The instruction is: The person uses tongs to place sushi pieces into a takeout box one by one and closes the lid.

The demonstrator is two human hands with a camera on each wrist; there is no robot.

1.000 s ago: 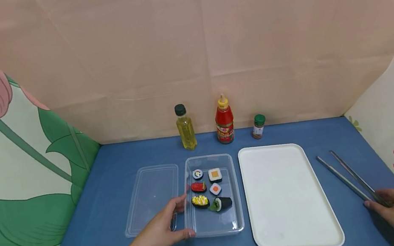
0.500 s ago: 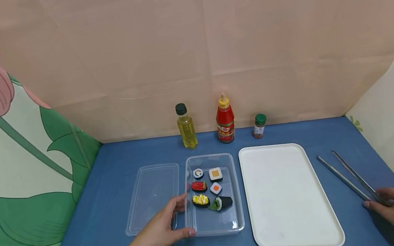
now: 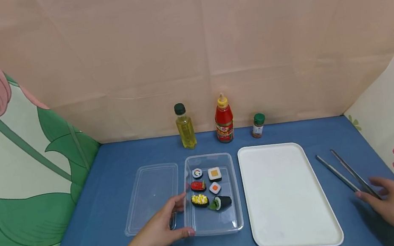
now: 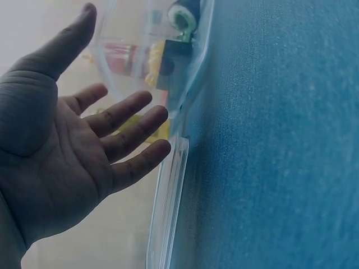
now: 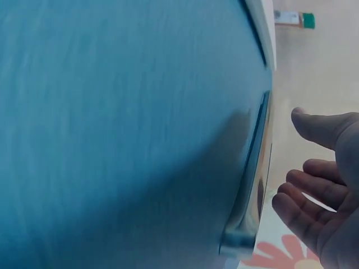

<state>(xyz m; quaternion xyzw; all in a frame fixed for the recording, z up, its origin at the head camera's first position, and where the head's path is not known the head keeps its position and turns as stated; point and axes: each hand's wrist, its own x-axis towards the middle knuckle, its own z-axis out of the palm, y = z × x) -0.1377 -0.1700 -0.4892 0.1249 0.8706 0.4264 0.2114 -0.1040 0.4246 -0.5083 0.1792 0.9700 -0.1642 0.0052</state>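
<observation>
A clear plastic container [image 3: 233, 190] holds several toy sushi pieces [image 3: 207, 190]. My left hand [image 3: 161, 231] rests against its left side with the fingers at the left rim and the thumb by the near corner. In the left wrist view that hand [image 4: 84, 151] is spread flat beside the container [image 4: 196, 61]. Metal tongs [image 3: 338, 171] lie on the blue table at the right. My right hand [image 3: 391, 202] hovers over their near end; in the right wrist view its fingers [image 5: 308, 196] are loosely bent beside the tongs [image 5: 252, 185], not around them.
The clear lid [image 3: 152, 196] lies left of the container. A white tray [image 3: 282, 195] sits between container and tongs. An oil bottle [image 3: 184, 127], a ketchup bottle [image 3: 224, 119] and a spice jar [image 3: 258, 125] stand along the back wall. Printed screens close both sides.
My right hand has shifted a little forward and left along the tongs' near end. The left hand and the container have stayed put.
</observation>
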